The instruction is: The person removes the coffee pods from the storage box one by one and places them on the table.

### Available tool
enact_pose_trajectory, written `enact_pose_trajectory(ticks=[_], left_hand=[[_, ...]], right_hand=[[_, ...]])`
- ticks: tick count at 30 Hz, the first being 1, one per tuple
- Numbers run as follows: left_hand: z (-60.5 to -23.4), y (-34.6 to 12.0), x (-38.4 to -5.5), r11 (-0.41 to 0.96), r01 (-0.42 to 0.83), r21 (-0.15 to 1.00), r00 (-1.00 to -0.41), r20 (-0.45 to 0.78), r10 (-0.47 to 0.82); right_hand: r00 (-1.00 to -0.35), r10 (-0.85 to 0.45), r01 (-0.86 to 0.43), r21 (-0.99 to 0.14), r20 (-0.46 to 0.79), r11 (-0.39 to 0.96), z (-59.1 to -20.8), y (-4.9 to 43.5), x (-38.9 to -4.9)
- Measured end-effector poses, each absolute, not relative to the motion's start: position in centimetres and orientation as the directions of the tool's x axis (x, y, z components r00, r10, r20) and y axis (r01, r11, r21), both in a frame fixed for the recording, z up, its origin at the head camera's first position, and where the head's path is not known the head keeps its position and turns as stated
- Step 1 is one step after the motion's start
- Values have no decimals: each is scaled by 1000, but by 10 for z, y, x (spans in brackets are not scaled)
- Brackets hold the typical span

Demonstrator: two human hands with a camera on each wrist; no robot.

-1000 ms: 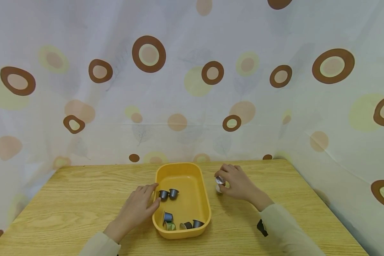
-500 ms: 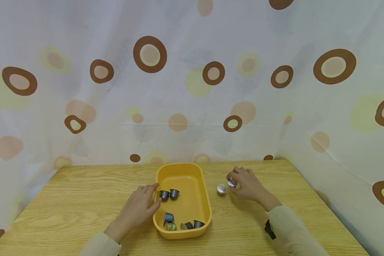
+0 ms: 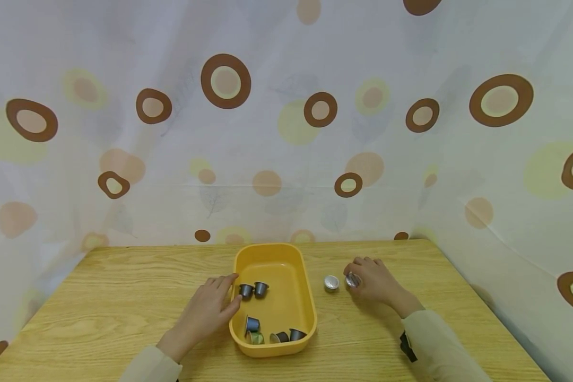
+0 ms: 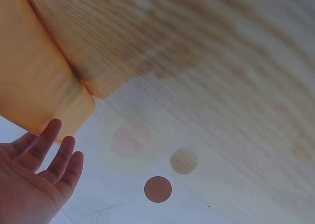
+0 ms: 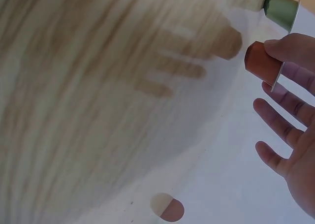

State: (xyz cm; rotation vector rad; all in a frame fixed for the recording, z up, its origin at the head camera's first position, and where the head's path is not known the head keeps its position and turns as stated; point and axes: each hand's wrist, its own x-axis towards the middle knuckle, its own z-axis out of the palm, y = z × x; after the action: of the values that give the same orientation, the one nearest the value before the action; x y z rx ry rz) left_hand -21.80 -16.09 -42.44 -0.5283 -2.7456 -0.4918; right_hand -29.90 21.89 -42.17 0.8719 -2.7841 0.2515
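right hand (image 3: 373,281) is pinching the orange capsule (image 5: 261,64), green capsule (image 5: 281,11) standing just left of that hand; left hand (image 3: 204,306) is resting relaxed at the tray (image 3: 281,302). a slipping pinch could topple either capsule.

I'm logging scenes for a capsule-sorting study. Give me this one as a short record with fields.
Surface: wooden table
Container: yellow tray
In tray: blue capsule, green capsule, four dark capsules
Left hand: at the tray's left rim
Right hand: pinches an orange capsule
Right of tray: second green capsule, silver lid up
Backdrop: spotted sheet
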Motion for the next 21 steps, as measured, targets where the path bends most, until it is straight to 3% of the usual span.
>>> enact_pose_trajectory(ticks=[21], left_hand=[[-425, -161, -219, 870, 407, 277, -882, 366, 296]], right_hand=[[-805, -544, -574, -81, 237, 815, -427, 222, -299]])
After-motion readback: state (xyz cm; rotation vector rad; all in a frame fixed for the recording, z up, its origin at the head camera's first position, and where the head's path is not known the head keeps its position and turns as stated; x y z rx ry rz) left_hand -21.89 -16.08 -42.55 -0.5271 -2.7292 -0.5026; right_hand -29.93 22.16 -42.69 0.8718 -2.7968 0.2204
